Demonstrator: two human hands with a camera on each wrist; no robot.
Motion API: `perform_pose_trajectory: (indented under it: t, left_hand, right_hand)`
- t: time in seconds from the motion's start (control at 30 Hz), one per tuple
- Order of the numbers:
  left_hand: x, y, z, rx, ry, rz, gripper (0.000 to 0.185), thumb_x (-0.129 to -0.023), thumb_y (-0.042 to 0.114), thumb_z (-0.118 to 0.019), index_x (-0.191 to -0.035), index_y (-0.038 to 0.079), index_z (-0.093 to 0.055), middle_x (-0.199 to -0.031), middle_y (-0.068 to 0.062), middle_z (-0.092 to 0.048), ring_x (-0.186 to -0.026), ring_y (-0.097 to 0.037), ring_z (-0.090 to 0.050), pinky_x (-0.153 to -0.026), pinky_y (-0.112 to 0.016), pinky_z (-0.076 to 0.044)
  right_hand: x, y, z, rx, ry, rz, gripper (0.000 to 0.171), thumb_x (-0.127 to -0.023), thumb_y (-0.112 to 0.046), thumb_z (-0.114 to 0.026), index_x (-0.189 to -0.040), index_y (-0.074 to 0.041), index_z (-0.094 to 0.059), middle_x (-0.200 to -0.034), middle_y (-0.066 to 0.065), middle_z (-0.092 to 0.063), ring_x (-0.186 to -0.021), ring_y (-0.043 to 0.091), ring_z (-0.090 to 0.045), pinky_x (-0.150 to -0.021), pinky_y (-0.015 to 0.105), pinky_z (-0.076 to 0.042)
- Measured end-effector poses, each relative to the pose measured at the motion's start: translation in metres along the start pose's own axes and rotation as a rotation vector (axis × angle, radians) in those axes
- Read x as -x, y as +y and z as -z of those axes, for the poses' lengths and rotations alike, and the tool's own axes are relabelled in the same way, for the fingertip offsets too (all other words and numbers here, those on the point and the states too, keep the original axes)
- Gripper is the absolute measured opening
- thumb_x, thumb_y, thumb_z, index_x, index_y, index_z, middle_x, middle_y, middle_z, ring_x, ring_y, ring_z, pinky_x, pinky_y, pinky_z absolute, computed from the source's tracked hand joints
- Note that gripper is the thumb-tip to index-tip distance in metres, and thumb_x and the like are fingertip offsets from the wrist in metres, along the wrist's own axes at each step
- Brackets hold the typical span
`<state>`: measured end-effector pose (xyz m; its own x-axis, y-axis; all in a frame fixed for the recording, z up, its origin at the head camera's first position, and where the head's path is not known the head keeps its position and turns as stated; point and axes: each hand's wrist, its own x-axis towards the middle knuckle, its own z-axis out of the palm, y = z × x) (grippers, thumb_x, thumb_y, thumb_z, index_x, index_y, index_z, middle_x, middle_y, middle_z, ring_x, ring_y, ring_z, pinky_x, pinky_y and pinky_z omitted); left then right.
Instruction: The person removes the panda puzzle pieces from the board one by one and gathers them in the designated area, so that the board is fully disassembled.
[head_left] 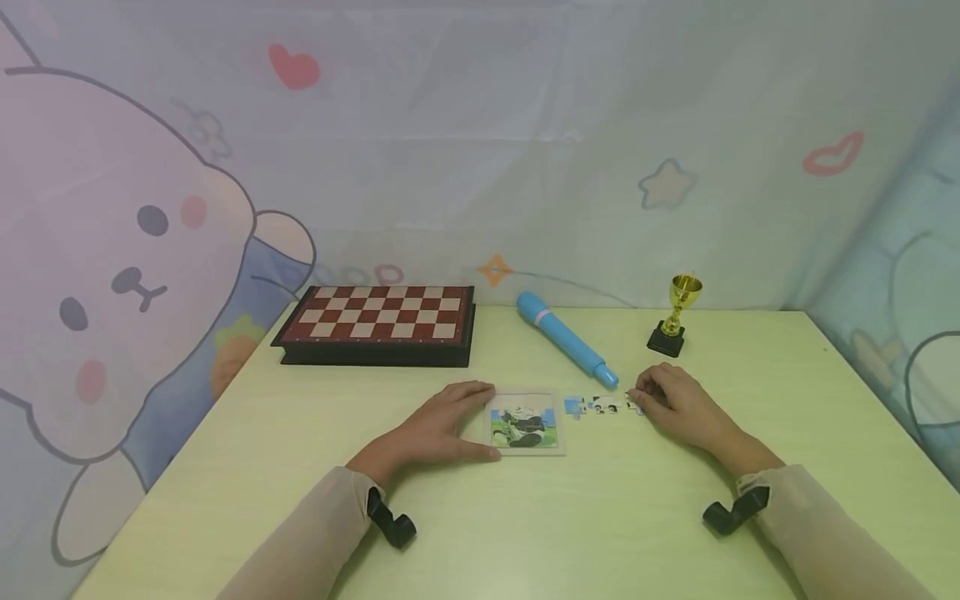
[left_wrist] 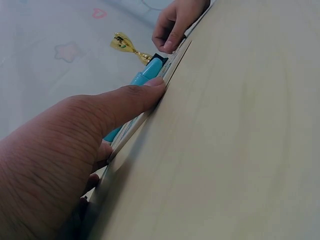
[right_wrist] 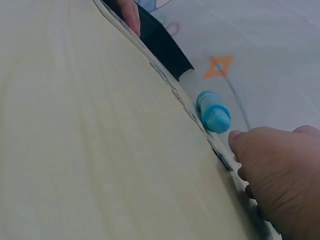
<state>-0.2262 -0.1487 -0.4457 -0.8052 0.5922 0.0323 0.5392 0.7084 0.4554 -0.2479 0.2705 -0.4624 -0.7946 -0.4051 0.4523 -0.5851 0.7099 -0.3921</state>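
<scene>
A square puzzle tray [head_left: 525, 452] lies on the table, with a panda picture partly filled in. My left hand [head_left: 442, 425] grips its left side, fingers at the top corner and thumb [left_wrist: 150, 90] along the near edge. To the right of the tray, loose puzzle pieces lie in a short row: a blue piece [head_left: 575, 406], a panda-face piece [head_left: 606, 404] and an end piece [head_left: 632, 402]. My right hand [head_left: 678, 408] has curled fingers and pinches the end piece, whose right part the fingertips hide.
A light blue marker-shaped tube [head_left: 566, 337] lies slanted behind the pieces. A small gold trophy cup [head_left: 678, 304] on a black base stands beyond my right hand. At the back left sits a red and white checkerboard box [head_left: 378, 317]. A printed cloth [head_left: 480, 150] hangs behind the table.
</scene>
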Motion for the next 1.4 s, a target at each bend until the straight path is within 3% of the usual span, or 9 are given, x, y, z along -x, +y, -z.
perform_pose_trajectory:
  t: [0.2,0.3,0.5,0.67,0.97,1.4]
  left_hand:
    - [0.0,-0.002,-0.002,0.005,0.0,-0.004,0.103,-0.078,0.077,-0.066,-0.159,0.022,-0.034,-0.162,0.008,-0.029,-0.149,-0.015,-0.022,-0.119,-0.046,-0.025]
    - [0.001,-0.002,-0.002,-0.003,0.006,-0.011,0.103,-0.078,0.077,-0.066,-0.158,0.021,-0.034,-0.161,0.007,-0.029,-0.149,-0.016,-0.022,-0.119,-0.046,-0.025]
    - [0.001,-0.001,0.001,-0.009,0.009,-0.018,0.101,-0.08,0.075,-0.066,-0.158,0.019,-0.035,-0.161,0.005,-0.03,-0.149,-0.016,-0.023,-0.119,-0.045,-0.025]
    - [0.0,0.001,0.001,0.006,-0.003,-0.018,0.1,-0.081,0.073,-0.067,-0.158,0.019,-0.035,-0.161,0.005,-0.03,-0.149,-0.018,-0.023,-0.118,-0.046,-0.026]
    - [-0.002,0.0,-0.002,-0.011,-0.005,-0.017,0.099,-0.079,0.078,-0.063,-0.158,0.025,-0.034,-0.162,0.009,-0.028,-0.15,-0.018,-0.023,-0.118,-0.049,-0.026]
    - [-0.001,-0.001,-0.001,-0.02,0.007,-0.012,0.1,-0.079,0.077,-0.064,-0.158,0.023,-0.034,-0.162,0.009,-0.029,-0.149,-0.016,-0.022,-0.118,-0.047,-0.026]
  right_hand:
    - [-0.004,-0.01,0.002,-0.018,0.171,0.139,0.018,-0.093,-0.001,-0.069,-0.109,-0.008,-0.066,-0.1,-0.002,-0.065,-0.089,0.013,-0.062,-0.073,0.035,-0.054]
    - [-0.012,-0.025,-0.004,-0.063,0.201,0.248,0.027,-0.09,0.002,-0.07,-0.115,-0.007,-0.069,-0.107,0.0,-0.069,-0.096,0.015,-0.065,-0.076,0.035,-0.054]
    - [-0.033,-0.077,-0.03,-0.128,0.097,0.447,0.035,-0.091,-0.009,-0.071,-0.127,-0.012,-0.068,-0.118,0.002,-0.069,-0.1,0.019,-0.065,-0.085,0.036,-0.05]
    - [-0.052,-0.107,-0.052,-0.184,-0.001,0.569,0.035,-0.09,-0.009,-0.074,-0.124,-0.006,-0.069,-0.119,0.005,-0.068,-0.112,0.021,-0.063,-0.095,0.038,-0.051]
    - [-0.073,-0.125,-0.072,-0.194,-0.173,0.499,0.03,-0.099,-0.018,-0.065,-0.126,-0.005,-0.068,-0.128,0.007,-0.063,-0.123,0.019,-0.056,-0.102,0.037,-0.048]
    - [-0.083,-0.127,-0.071,-0.196,-0.222,0.447,0.021,-0.1,-0.023,-0.065,-0.115,-0.01,-0.071,-0.12,0.0,-0.064,-0.117,0.016,-0.055,-0.099,0.039,-0.048]
